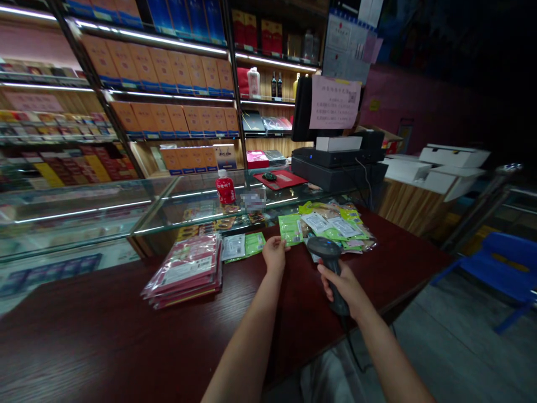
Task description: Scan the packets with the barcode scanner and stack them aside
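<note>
My right hand [344, 282] is wrapped round the grip of a dark barcode scanner [325, 248], whose head points toward the far side of the table. With its fingers closed, my left hand [274, 253] pinches the lower edge of a green packet [291, 229]. To the right lies a loose pile of green and clear packets [350, 230] with white labels. Left of my left hand are another green packet [254, 244] and a silvery white packet [234, 247]. A stack of red plastic-wrapped packs [191, 268] sits farther left on the table.
The dark red wooden table [104, 330] meets a glass display counter [193, 193] bearing a red bottle [225, 187]. A monitor [302, 109] and black cash drawer [335, 174] stand behind the packets. A blue chair [503, 257] is at right. The scanner's cable hangs over the table's front edge.
</note>
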The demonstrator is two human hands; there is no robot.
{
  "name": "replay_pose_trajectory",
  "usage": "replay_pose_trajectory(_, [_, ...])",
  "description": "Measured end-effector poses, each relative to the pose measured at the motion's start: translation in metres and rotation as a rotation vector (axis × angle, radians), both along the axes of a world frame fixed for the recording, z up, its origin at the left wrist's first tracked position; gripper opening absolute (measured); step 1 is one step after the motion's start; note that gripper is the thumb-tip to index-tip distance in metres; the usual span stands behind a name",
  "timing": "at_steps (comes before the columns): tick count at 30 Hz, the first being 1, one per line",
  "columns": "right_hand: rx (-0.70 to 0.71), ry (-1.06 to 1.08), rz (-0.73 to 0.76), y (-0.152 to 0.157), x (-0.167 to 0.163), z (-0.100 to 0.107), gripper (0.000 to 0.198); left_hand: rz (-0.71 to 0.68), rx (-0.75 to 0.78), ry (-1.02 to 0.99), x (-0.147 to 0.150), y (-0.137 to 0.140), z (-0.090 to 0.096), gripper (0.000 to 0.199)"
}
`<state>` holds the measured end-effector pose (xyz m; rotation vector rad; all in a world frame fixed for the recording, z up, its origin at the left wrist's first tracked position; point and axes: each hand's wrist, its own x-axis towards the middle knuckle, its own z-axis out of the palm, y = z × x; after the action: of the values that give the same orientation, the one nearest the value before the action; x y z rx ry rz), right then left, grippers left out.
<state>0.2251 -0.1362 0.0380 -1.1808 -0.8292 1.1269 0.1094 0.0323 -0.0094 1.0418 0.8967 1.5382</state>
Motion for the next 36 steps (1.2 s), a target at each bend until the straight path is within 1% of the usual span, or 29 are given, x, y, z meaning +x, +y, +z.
replay_pose_trajectory(6, [-0.002,-0.046,0.043,-0.008,-0.004,0.003,0.041,0.017,0.022,0.008,-0.001,0.002,-0.002,0.019])
replay_pose_trajectory(14, [0.0,0.002,0.064,-0.014,-0.003,0.009,0.041,0.046,0.014,0.06,0.001,0.002,-0.001,0.008])
replay_pose_trajectory(17, [0.002,0.031,0.075,-0.014,-0.002,0.008,0.039,0.063,0.004,0.061,0.001,0.002,-0.002,0.009])
replay_pose_trajectory(20, [0.001,0.073,0.079,-0.011,0.0,0.005,0.038,0.05,0.002,0.06,0.0,0.004,-0.003,0.013])
replay_pose_trajectory(25, [0.057,0.234,0.051,0.007,0.01,0.004,0.038,0.037,0.011,0.032,0.0,0.004,-0.004,0.018])
replay_pose_trajectory(29, [0.125,0.427,0.11,0.028,0.022,0.001,0.034,0.023,0.005,0.053,0.002,0.002,-0.002,0.023])
replay_pose_trajectory(32, [0.157,0.527,0.126,0.038,0.028,-0.006,0.032,0.026,-0.015,0.026,0.002,-0.001,0.0,0.025])
replay_pose_trajectory(36, [0.14,0.602,0.13,0.042,0.033,-0.017,0.028,0.065,-0.068,-0.055,-0.007,-0.005,0.005,0.026])
